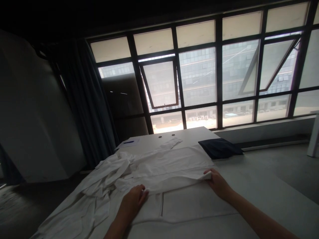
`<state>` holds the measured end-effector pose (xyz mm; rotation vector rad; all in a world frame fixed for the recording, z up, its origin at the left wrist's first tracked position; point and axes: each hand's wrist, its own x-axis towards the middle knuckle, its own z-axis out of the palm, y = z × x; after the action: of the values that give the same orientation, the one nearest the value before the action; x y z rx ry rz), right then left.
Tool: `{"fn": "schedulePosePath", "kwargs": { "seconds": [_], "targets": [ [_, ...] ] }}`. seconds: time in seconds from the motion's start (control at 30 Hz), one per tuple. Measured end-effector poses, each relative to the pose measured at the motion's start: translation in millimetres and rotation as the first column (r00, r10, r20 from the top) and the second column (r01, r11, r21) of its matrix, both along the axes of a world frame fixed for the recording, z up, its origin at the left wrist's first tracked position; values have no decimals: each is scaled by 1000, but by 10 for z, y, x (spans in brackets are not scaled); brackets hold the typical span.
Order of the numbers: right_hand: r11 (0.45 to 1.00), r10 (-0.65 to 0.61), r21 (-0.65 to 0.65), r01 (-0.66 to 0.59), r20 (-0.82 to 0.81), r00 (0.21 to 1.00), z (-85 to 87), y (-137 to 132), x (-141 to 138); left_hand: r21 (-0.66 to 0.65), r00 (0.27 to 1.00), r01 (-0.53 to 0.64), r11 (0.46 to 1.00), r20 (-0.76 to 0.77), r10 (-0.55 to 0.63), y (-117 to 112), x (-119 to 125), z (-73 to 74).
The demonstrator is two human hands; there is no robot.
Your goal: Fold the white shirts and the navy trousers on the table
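A white garment (pixel 171 162), perhaps a long coat, is spread flat on a white table in front of me. My right hand (pixel 218 182) pinches the corner of its near hem, lifted slightly. My left hand (pixel 134 199) grips the folded edge further left; its fingertips are partly hidden by the cloth. Between the hands the edge hangs in a shallow fold. Below it lies another white layer (pixel 194 202) with a short dark slit. Rumpled white cloth (pixel 104 182) is bunched to the left.
The white table (pixel 264 199) extends to the right. A folded dark navy cloth (pixel 220 148) lies at the right, beyond my right hand. Paper with a blue pen (pixel 129 142) sits at the far left corner. Behind stand windows (pixel 196 76) and a dark curtain (pixel 84 99).
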<state>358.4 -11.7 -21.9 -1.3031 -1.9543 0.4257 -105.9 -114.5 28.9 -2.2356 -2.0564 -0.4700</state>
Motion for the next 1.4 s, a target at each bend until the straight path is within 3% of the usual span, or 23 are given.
{"fn": "schedulePosePath", "kwargs": {
  "seconds": [0.13, 0.4, 0.6, 0.83, 0.9, 1.1, 1.27, 1.4],
  "targets": [
    [998, 45, -34, -43, 64, 997, 40, -43, 47, 127, 989, 134, 983, -81, -124, 31, 114, -24],
    [998, 27, -59, -26, 13, 1000, -4, -9, 87, 188, 981, 186, 964, -89, -172, 33, 241, -3],
    [998, 6, -69, -6, -4, 1000, 11, 1, 54, 87, 954, 290, 953, -109, -281, -40, 351, 96],
    [998, 4, -65, -5, -9, 1000, 28, 15, 14, -73, 866, 500, 863, 8, -501, -302, 781, 257],
    [998, 2, -57, -3, -19, 1000, 21, 16, 11, -120, 859, 512, 850, 47, -510, -343, 866, 252],
    [998, 9, -57, -12, -42, 999, 50, -23, 2, -180, 901, 431, 884, 40, -432, -347, 922, 210],
    [996, 40, -65, -56, -228, 973, 226, -62, -47, -226, 897, 440, 869, 71, -436, -419, 947, 264],
    [984, 123, -76, -160, -358, 926, 605, -212, -172, -317, 874, 484, 816, 118, -472, -524, 921, 327]
  ]
}}
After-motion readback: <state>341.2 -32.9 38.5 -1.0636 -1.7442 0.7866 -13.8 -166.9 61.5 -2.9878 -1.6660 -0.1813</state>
